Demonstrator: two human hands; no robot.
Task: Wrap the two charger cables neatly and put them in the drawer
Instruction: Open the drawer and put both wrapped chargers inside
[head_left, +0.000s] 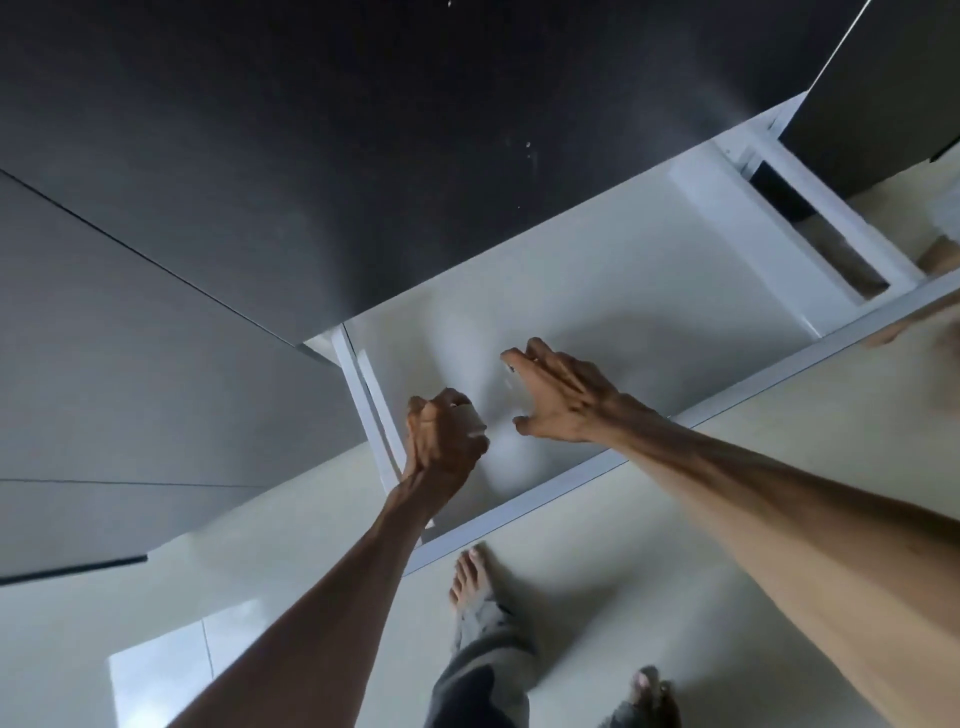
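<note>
Only the head view to go on here, and it's pretty smeared with motion blur. Both hands are reaching down into the open drawer (597, 291), a white one pulled out from under a dark countertop (311, 156). The left hand (444, 441) is curled tight around something small and white (470, 418), near the drawer's left wall; I'd guess that's one of the wrapped chargers, but honestly it's too blurry to call it a cable or a plug. The right hand (558, 397) is just beside it over the drawer floor, fingers spread and relaxed. There's a tiny pale bit near its fingertips, but I can't tell if it's holding anything, so I'd call it empty. I can't make out a second cable lying in the drawer either, white on white and all that. Step-wise this looks like the very end: wrapping done, dropping the stuff in. Next move would be letting go of the bundle so it sits flat without uncoiling, pulling both hands clear, then pushing the drawer front (571, 480) shut. The person's bare feet (470, 577) are on the pale floor (597, 597) right below it. No brands, labels or readable writing anywhere.
</note>
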